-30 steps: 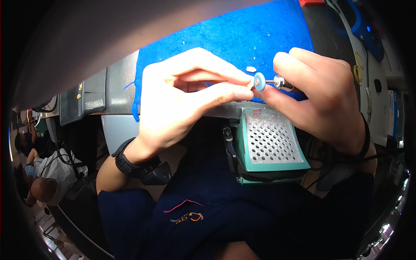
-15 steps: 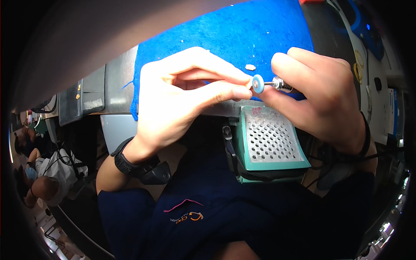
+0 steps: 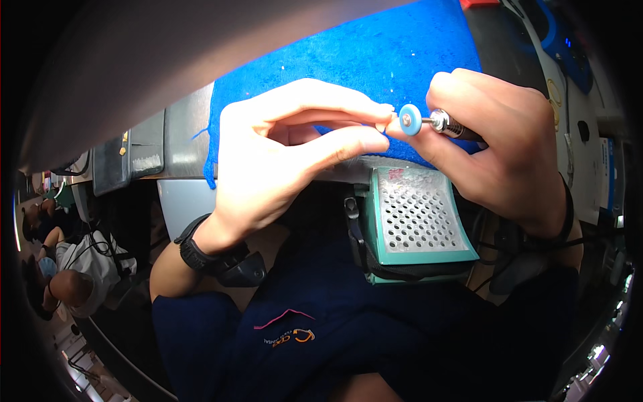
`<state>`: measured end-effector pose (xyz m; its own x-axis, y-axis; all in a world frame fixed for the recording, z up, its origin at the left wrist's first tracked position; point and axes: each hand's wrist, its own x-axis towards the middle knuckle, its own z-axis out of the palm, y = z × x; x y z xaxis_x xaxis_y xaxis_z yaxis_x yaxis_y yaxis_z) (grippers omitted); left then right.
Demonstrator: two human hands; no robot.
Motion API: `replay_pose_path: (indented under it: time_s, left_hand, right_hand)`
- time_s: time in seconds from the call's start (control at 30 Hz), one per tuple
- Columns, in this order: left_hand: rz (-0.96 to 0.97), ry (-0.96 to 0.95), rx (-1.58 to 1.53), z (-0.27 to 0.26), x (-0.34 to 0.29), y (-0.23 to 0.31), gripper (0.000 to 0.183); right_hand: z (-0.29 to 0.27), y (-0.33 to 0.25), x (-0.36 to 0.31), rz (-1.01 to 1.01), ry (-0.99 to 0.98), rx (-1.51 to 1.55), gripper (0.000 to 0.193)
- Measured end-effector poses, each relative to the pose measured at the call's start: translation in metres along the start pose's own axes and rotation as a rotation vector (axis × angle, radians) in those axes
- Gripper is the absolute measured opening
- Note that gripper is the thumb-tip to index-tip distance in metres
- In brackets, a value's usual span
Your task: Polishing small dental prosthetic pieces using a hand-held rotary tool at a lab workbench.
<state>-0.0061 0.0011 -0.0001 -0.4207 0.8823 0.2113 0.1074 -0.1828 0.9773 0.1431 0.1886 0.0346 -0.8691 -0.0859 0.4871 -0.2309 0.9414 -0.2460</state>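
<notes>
Blue and round, the wheel tips a stiff tool that the right hand grips, best held by its thick body, while the left hand seems to pinch a pale bit, likely light and easily dropped, near the wheel above the cloth.

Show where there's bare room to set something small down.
Likeliest: the far part of the blue towel, between the blurred grey shape and the dark bench; only pale specks show. A narrow grey strip lies between the black tray and the towel's left edge. Crowded: the left hand, blue wheel and right hand cluster beyond the perforated grille.
</notes>
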Motion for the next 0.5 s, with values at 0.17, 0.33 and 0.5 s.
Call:
replay_pose_path:
  time_s: [0.17,0.33,0.5]
  left_hand:
    - [-0.05,0.057,-0.095,0.0039,-0.0012,-0.0019,0.021]
    - [-0.048,0.083,-0.106,0.0037,-0.0028,0.001,0.021]
    - [-0.001,0.075,-0.096,0.0039,-0.002,-0.0007,0.022]
  right_hand:
    - [0.002,-0.0008,-0.0028,0.009,0.015,0.008,0.026]
    - [0.0028,0.0006,-0.0047,0.004,-0.025,-0.069,0.03]
    - [0.0042,0.0,-0.0058,0.003,-0.03,-0.085,0.033]
